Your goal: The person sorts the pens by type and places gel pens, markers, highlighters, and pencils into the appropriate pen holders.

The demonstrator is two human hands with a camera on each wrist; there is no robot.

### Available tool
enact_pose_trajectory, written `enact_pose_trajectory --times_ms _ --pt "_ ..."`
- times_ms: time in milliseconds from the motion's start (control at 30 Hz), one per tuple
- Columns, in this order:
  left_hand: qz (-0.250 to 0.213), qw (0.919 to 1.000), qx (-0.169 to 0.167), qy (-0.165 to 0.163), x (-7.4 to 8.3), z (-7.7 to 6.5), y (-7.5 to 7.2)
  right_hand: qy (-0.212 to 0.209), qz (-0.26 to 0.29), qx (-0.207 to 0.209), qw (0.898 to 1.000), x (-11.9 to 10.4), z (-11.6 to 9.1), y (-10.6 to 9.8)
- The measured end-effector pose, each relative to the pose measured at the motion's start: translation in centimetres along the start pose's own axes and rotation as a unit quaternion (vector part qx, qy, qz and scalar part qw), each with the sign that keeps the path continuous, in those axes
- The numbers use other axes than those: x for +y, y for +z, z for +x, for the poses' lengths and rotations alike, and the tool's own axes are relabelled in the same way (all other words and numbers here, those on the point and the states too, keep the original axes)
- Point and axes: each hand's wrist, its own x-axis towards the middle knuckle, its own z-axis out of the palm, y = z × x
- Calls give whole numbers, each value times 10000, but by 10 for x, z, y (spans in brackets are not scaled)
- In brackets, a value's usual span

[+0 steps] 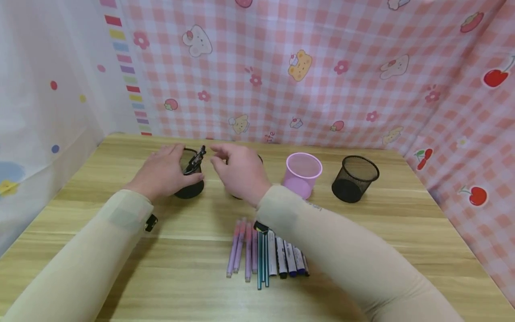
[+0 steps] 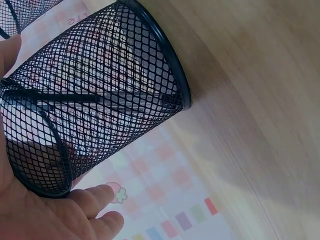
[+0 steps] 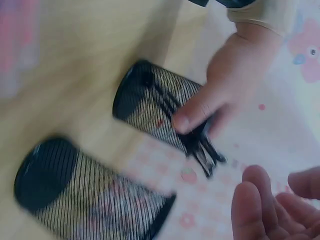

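My left hand (image 1: 161, 173) grips a black mesh pen cup (image 1: 189, 191) at the left, its thumb lying across the near side. Several black pens (image 1: 197, 160) lean inside this cup, their tops sticking out past the rim. In the left wrist view, the mesh wall (image 2: 100, 75) shows a pen through it. Just right of those pen tops, my right hand (image 1: 243, 173) hovers with loosely bent fingers and holds nothing. A second black mesh cup (image 3: 95, 195) stands mostly hidden behind my right hand in the head view.
Farther right stand a pink cup (image 1: 299, 184) and another black mesh cup (image 1: 349, 189). On the wooden table (image 1: 177, 268) nearer me lie pink-and-purple pens (image 1: 248, 255), teal pens (image 1: 263, 264) and white markers (image 1: 289, 257), partly under my right forearm. A checkered cloth (image 1: 257, 62) hangs behind.
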Motion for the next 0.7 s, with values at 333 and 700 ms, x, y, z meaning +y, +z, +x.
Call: enact_pose_trajectory --times_ms 333,700 --pt "-31 9999 -139 -21 3 -2 -3 0 -616 -568 9965 57 -42 -74" --pt "-50 9998 -168 -2 4 -3 -5 437 -1713 -1398 9743 121 -81 -109"
